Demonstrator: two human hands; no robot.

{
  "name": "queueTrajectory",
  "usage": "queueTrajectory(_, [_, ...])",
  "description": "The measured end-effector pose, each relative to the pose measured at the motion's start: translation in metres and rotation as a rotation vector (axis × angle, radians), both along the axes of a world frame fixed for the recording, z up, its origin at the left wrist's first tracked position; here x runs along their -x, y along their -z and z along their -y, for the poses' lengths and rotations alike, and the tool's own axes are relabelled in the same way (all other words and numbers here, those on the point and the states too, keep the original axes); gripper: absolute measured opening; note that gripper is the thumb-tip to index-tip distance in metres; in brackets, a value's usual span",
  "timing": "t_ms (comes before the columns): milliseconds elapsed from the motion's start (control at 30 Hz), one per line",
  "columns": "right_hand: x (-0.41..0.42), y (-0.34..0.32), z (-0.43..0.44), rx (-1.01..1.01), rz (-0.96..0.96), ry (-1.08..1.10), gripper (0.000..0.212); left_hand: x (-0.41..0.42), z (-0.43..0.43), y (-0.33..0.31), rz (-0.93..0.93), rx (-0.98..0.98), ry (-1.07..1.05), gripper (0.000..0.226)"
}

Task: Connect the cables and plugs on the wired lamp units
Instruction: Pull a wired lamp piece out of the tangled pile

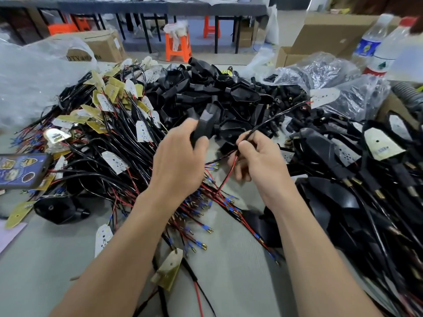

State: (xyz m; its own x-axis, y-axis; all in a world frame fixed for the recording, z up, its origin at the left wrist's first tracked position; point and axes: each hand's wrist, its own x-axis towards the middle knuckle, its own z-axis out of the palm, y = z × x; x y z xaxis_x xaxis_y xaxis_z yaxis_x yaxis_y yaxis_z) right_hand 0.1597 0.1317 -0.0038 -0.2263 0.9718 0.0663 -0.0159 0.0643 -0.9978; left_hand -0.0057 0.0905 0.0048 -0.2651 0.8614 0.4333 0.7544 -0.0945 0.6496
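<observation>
My left hand (180,154) grips a black plastic lamp housing (203,125) lifted above the heap. My right hand (256,156) pinches a black-sleeved cable (274,117) whose far end carries a white LED board (325,97) held in the air. Red and black leads (225,177) hang from under my right fingers, ending in blue-sleeved brass plugs. The housing and the cable are a short gap apart.
A tangle of wired LED boards (107,124) fills the left. Black housings (206,92) pile up behind. Assembled units (357,161) lie on the right. A phone (23,170) sits at the left edge, bottles (377,49) and cardboard boxes (320,40) stand at the back.
</observation>
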Motion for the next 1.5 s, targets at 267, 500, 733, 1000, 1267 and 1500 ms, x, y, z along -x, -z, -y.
queueTrajectory(267, [0.001, -0.003, 0.002, -0.036, -0.024, 0.081, 0.022, 0.015, 0.033, 0.021, -0.038, -0.104, 0.093, 0.017])
queueTrajectory(500, [0.011, -0.001, 0.011, -0.112, 0.133, 0.052, 0.016, 0.021, 0.011, 0.020, -0.113, -0.144, 0.168, 0.022])
queueTrajectory(733, [0.042, -0.005, 0.052, 0.091, 0.190, -0.365, 0.031, 0.031, -0.021, 0.010, -0.109, -0.106, 0.054, 0.016])
queueTrajectory(1000, [0.052, -0.006, 0.083, -0.123, 0.982, -0.684, 0.049, 0.039, -0.028, 0.016, -0.026, -0.084, 0.002, 0.013])
queueTrajectory(1267, [0.067, -0.002, 0.090, -0.379, 1.221, -0.575, 0.048, 0.044, -0.019, 0.011, -0.089, -0.013, 0.026, 0.013])
queueTrajectory(1500, [0.045, 0.008, 0.064, -0.360, 1.152, -0.463, 0.033, 0.071, 0.009, 0.004, -0.254, -0.063, -0.022, 0.013])
